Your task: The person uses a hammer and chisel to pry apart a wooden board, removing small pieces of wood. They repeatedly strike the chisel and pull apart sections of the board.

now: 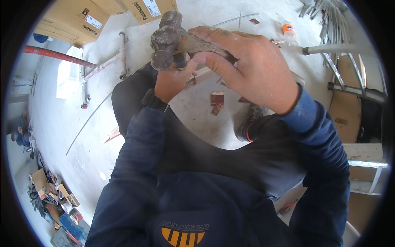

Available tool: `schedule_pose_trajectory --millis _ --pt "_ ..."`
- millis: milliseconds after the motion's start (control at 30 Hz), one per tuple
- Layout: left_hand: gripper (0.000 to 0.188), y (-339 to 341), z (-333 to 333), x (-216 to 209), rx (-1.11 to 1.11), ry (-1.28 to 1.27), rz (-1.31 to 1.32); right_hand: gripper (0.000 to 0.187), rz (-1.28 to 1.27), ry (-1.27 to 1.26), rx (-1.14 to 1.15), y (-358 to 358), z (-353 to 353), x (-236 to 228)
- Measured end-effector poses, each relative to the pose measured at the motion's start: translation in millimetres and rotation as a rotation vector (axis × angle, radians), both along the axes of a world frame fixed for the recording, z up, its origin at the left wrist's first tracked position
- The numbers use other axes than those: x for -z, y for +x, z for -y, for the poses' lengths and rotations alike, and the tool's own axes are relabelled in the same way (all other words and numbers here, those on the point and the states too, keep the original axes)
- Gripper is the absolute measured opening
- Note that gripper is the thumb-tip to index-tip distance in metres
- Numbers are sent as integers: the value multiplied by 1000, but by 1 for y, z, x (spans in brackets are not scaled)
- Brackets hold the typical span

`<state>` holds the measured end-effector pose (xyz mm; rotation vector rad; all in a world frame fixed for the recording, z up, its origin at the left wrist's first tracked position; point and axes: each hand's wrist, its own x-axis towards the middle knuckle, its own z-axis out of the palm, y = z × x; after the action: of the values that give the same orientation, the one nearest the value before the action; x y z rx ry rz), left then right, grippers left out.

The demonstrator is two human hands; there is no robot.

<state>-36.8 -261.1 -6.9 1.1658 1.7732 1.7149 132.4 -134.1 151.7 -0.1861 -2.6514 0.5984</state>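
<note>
My right hand [257, 61] is closed around the wooden handle of a hammer [168, 39]. The hammer's worn, grey, rounded steel head lies at the upper middle, left of the hand. Just below and behind that head, my left hand [170, 82] grips an upright tool with a black and yellowish handle [180, 61]. The tool's lower part is hidden by the hand and knee, so its kind does not show. Whether the hammer head touches the handle end, I cannot tell. Small broken dark red pieces [217, 99] lie on the floor between my legs.
Cardboard boxes [78, 20] stand at the far left, near a red pole [59, 57] and pale pipes [109, 61]. A thin rod [86, 127] lies on the left floor. On the right are a bottle [289, 35], a metal ladder [356, 88] and metal strips [329, 20]. Assorted clutter [55, 197] sits lower left.
</note>
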Motion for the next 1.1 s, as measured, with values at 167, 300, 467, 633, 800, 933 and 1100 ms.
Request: schedule_pose_trajectory --millis 167,300,467,633,800,933,1100 --pt "24 2 -2 -19 18 157 -135 39 -75 30 -10 2 4 9" --pt "28 -3 3 -30 88 16 59 37 -71 -32 -29 1 1 1" --pt "30 -2 7 -29 150 -113 182 36 -351 -48 -136 -6 2 -5" --pt "26 5 4 -27 126 41 9 36 26 -85 -5 4 4 -2" --pt "26 6 6 -23 156 -71 2 39 -108 -150 5 13 3 2" --pt "24 7 7 -14 193 -102 131 38 -13 63 4 12 4 12" --pt "21 13 7 -2 184 -177 167 36 -34 -208 28 13 2 22"
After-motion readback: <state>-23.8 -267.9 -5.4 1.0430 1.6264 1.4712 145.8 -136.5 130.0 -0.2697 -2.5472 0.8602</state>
